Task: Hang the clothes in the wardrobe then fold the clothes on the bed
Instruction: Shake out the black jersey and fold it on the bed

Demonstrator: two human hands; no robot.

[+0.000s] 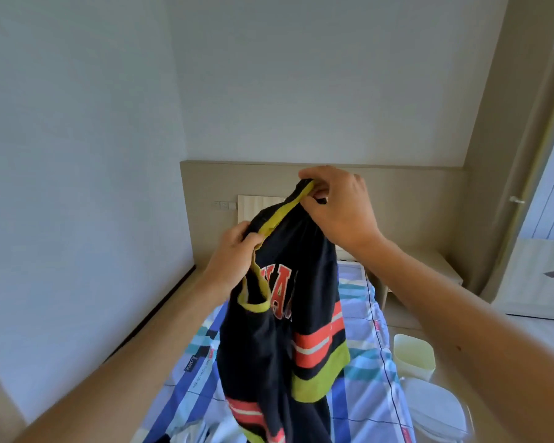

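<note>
We hold the jersey up over the bed, left hand and right hand fingers pinching its yellow trim; next we likely spread it flat for folding.

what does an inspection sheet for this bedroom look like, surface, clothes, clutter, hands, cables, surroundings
surface: bed with a blue striped sheet, partly hidden by the shirt
job's things: dark jersey with yellow trim, red letters and red stripes, held up above the bed, hanging crumpled; no hanger seen
clutter: pale bin and white tub on the floor right of the bed
grips: left hand holds the yellow neck trim; right hand pinches the trim higher up
cables: nothing seen
surroundings: plain walls, beige headboard panel, wall switches, nightstand, door handle at right
</note>
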